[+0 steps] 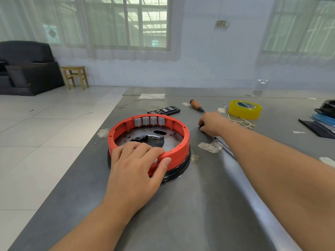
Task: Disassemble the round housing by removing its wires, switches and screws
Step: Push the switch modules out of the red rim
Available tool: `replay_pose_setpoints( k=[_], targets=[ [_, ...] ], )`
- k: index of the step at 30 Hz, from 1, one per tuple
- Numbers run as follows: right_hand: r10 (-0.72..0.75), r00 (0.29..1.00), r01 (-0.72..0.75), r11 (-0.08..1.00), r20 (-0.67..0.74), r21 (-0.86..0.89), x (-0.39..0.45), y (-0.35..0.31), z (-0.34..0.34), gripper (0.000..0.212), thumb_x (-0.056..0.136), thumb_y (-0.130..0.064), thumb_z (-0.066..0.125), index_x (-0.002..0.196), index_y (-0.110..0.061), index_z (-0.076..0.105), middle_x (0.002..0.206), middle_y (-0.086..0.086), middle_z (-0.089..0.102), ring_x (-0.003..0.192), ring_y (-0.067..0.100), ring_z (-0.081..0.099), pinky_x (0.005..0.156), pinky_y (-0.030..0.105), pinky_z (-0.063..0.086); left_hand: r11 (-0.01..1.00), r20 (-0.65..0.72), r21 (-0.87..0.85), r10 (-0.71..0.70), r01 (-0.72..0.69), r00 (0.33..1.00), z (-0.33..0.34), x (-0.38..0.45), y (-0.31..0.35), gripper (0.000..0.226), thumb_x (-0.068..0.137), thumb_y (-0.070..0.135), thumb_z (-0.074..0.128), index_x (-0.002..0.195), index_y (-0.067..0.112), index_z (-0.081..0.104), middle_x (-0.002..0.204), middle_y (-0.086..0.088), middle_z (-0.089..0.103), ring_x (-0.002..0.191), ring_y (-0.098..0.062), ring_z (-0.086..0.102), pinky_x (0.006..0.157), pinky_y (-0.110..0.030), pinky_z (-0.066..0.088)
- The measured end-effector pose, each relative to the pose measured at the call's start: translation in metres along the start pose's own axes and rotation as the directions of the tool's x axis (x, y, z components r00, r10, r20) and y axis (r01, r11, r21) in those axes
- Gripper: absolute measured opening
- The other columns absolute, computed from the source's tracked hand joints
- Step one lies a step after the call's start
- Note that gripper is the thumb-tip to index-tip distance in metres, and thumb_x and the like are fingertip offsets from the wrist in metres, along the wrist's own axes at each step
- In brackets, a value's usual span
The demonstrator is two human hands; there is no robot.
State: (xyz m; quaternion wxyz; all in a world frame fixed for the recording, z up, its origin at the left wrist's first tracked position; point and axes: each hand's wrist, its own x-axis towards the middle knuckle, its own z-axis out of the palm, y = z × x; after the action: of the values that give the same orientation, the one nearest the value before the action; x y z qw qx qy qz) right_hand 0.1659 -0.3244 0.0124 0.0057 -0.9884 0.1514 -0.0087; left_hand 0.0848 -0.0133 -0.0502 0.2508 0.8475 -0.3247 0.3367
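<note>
From the head camera, much is hard to read: the right hand (211, 124) reaches out across the grey table (181, 214) with its back to the camera, so its fingertips are hidden; they curl down over something small and dark on the tabletop, but what it is and whether the fingers truly pinch it cannot be told. A thin metal tool (223, 144) disappears under the right forearm, its far end hidden. At the right edge, a stack of dark and blue things (324, 117) is cut off by the frame. The near rim of the round orange housing (178, 147) is covered by the left hand (137, 163), which grips it: the fingers hook over the rim into the inside and the thumb presses the outer wall. The housing sits on a black base ring, near the left edge of the table, just in front of the person. On its far inner wall are four grey switches (149, 121) in a row, side by side. Inside, a crumpled dark piece (150, 139) lies on the perforated metal floor; its nature is unclear. Behind the housing lies one black case of screwdriver bits (164, 110), and to its right one screwdriver with an orange-and-black handle (196, 105). One roll of yellow tape (244, 109) stands farther right, with a loose bunch of pale wires (239, 121) lying just before it. Several patches of whitish residue (210, 147) mark the tabletop.
</note>
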Motion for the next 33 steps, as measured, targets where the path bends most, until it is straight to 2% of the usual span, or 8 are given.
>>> replay_pose_setpoints(
  k=[5, 8, 11, 15, 19, 24, 30, 33],
  targets=[
    [0.001, 1.0, -0.001, 1.0, 0.021, -0.009, 0.0, 0.002, -0.001, 0.035, 0.097, -0.026, 0.062, 0.131, -0.02, 0.067, 0.127, 0.009, 0.067, 0.111, 0.03, 0.063, 0.085, 0.033, 0.052, 1.0, 0.006, 0.003, -0.001, 0.001, 1.0, -0.001, 0.0, 0.001, 0.035, 0.099, 0.052, 0.051, 0.104, 0.029, 0.077, 0.097, 0.014, 0.071, 0.102, -0.022, 0.062, 0.094, -0.035, 0.029],
    [0.015, 0.999, -0.015, 1.0, 0.036, -0.006, -0.005, 0.001, -0.002, 0.053, 0.099, -0.034, 0.059, 0.15, -0.023, 0.05, 0.144, 0.007, 0.058, 0.127, 0.03, 0.057, 0.1, 0.038, 0.052, 1.0, 0.018, 0.013, -0.001, 0.0, 1.0, 0.0, 0.0, 0.0, 0.038, 0.097, 0.057, 0.052, 0.105, 0.03, 0.077, 0.098, 0.015, 0.071, 0.102, -0.021, 0.061, 0.095, -0.036, 0.031],
    [0.044, 0.997, -0.039, 0.997, -0.066, 0.063, -0.018, -0.005, -0.007, 0.056, 0.098, -0.031, 0.057, 0.151, -0.02, 0.045, 0.148, 0.01, 0.054, 0.129, 0.033, 0.056, 0.104, 0.043, 0.05, 1.0, 0.029, 0.012, -0.002, 0.002, 1.0, 0.0, -0.001, -0.001, 0.039, 0.098, 0.059, 0.051, 0.11, 0.032, 0.077, 0.099, 0.016, 0.071, 0.103, -0.019, 0.06, 0.096, -0.036, 0.031],
    [-0.056, 0.939, 0.184, 0.916, -0.339, 0.358, -0.057, -0.033, -0.005, 0.046, 0.099, -0.013, 0.05, 0.144, -0.021, 0.054, 0.151, 0.006, 0.053, 0.131, 0.027, 0.055, 0.107, 0.037, 0.045, 1.0, 0.035, -0.01, 0.006, -0.005, 0.999, -0.002, -0.001, -0.001, 0.036, 0.1, 0.054, 0.051, 0.113, 0.033, 0.076, 0.098, 0.017, 0.071, 0.103, -0.019, 0.06, 0.096, -0.038, 0.032],
    [-0.148, 0.884, 0.371, 0.799, -0.444, 0.474, -0.104, -0.057, 0.016, 0.044, 0.099, -0.003, 0.045, 0.134, -0.023, 0.065, 0.138, 0.002, 0.062, 0.127, 0.02, 0.057, 0.112, 0.034, 0.042, 0.998, 0.023, -0.065, 0.025, -0.024, 0.999, -0.009, -0.003, -0.001, 0.032, 0.098, 0.05, 0.053, 0.106, 0.03, 0.078, 0.097, 0.017, 0.071, 0.103, -0.02, 0.061, 0.096, -0.038, 0.029],
    [-0.115, 0.88, 0.383, 0.747, -0.461, 0.543, -0.148, -0.056, 0.045, 0.043, 0.102, -0.005, 0.043, 0.135, -0.026, 0.061, 0.152, -0.006, 0.045, 0.14, 0.008, 0.041, 0.114, 0.007, 0.021, 0.985, 0.068, -0.173, 0.009, 0.003, 0.998, -0.024, -0.01, -0.008, 0.033, 0.095, 0.052, 0.051, 0.104, 0.032, 0.076, 0.107, 0.022, 0.069, 0.123, -0.02, 0.051, 0.103, -0.036, 0.024],
    [-0.144, 0.857, 0.384, 0.819, -0.495, 0.427, -0.184, -0.069, 0.052, 0.031, 0.104, -0.036, 0.049, 0.134, -0.04, 0.057, 0.131, -0.005, 0.042, 0.121, 0.015, 0.049, 0.104, 0.035, 0.045, 0.997, 0.097, -0.065, -0.033, 0.039, 0.995, -0.041, -0.018, 0.002, 0.035, 0.089, 0.027, 0.052, 0.112, 0.026, 0.078, 0.123, 0.011, 0.071, 0.139, -0.028, 0.047, 0.114, -0.047, 0.02],
    [-0.161, 0.744, 0.419, 0.868, -0.648, 0.266, -0.204, -0.087, 0.05, 0.032, 0.099, -0.047, 0.053, 0.125, -0.034, 0.066, 0.107, -0.004, 0.045, 0.101, 0.019, 0.049, 0.091, 0.037, 0.047, 0.984, 0.107, -0.109, -0.129, 0.141, 0.986, -0.043, -0.025, 0.019, 0.038, 0.092, 0.029, 0.048, 0.117, 0.026, 0.077, 0.121, 0.011, 0.072, 0.136, -0.021, 0.049, 0.114, -0.042, 0.021]
  ],
)
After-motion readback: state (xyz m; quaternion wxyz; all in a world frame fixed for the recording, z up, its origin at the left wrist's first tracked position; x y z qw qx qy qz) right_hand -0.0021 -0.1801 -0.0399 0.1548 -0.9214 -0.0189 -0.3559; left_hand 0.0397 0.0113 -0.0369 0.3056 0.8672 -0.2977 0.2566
